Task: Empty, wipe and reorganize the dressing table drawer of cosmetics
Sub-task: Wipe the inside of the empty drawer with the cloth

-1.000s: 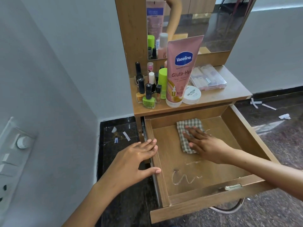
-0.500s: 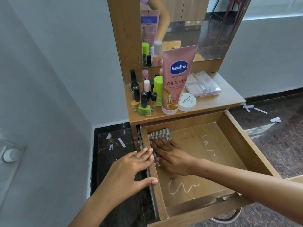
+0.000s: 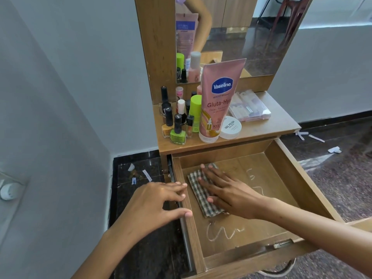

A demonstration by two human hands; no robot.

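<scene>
Your left hand (image 3: 159, 206) lies flat-fingered on the drawer (image 3: 189, 224) side wall | your right hand (image 3: 225, 190) presses flat on the checked cloth (image 3: 198, 190), partly hiding it, drawer's left | cosmetics (image 3: 219, 97) crowd the tabletop, rear bottles hard to make out

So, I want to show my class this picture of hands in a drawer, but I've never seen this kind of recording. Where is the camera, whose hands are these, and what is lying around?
There is no machine here. One camera sits on a person's head and looks down, so the two arms are that person's own. The left hand rests with straight fingers on the side wall of the open drawer. The right hand presses flat on a checked cloth on the drawer floor, where pale squiggly smears show. On the tabletop above stand nail polish bottles, a pink Vaseline tube, a white jar and a clear case, in front of a mirror.
</scene>
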